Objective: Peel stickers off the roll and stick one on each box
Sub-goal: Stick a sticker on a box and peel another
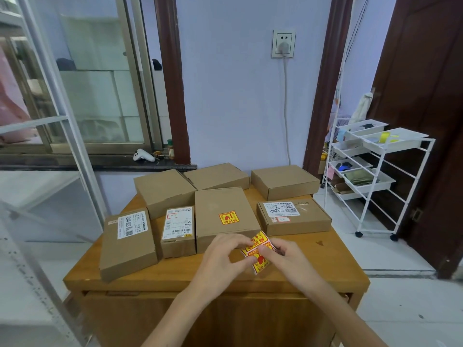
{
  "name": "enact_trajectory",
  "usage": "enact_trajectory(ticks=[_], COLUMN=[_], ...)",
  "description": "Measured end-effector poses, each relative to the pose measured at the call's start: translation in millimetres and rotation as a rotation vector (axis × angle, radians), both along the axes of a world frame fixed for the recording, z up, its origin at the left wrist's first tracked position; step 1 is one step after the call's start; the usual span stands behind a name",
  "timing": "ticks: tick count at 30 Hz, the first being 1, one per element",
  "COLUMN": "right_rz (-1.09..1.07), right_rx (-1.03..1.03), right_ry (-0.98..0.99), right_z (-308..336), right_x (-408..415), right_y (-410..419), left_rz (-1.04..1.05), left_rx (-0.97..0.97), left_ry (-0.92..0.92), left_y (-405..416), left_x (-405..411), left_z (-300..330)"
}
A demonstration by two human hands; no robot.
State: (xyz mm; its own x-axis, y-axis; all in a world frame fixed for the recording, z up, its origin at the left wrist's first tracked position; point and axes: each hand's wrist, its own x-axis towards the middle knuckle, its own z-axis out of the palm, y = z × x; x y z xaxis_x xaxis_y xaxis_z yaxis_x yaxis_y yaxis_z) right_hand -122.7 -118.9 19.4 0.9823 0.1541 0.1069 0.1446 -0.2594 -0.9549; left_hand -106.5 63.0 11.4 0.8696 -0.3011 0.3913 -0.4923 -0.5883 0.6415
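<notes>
Left hand (225,251) and right hand (283,254) pinch the sticker strip (258,254) between them above the wooden worktop (325,261), its long axis running away from the person toward the stickered box (224,216) just beyond, bare boxes lying left and right in a violet-walled room.

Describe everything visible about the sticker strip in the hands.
The sticker strip is a short length of yellow labels with red print and red borders on pale backing, glossy like paper. It is bent rather than flat, one end angled up, the other hanging toward the table edge. Both hands pinch it: the left hand from the left, the right hand from the right. It is held just in front of the middle box, which already carries a matching sticker.
</notes>
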Motion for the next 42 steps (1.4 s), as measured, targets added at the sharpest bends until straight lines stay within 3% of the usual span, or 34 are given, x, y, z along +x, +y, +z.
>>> enact_trajectory(ticks=[13, 24, 31, 42], right_rz=[0.003, -0.039, -0.062, -0.009], right_rx=[-0.045, -0.029, 0.009, 0.014], right_ry=[0.002, 0.012, 0.023, 0.030], right_z=[-4.3, -9.7, -6.7, -5.7], right_x=[2.7, 8.4, 8.8, 8.5], right_y=[5.9, 9.1, 9.3, 10.5], left_rz=[-0.011, 0.060, -0.055, -0.033], left_rx=[-0.157, -0.125, -0.100, -0.060], left_ry=[0.156, 0.129, 0.145, 0.128], left_y=[9.8, 12.9, 14.6, 18.9], left_x=[1.1, 1.8, 3.7, 5.0], left_z=[-1.0, -0.6, -0.3, 1.9])
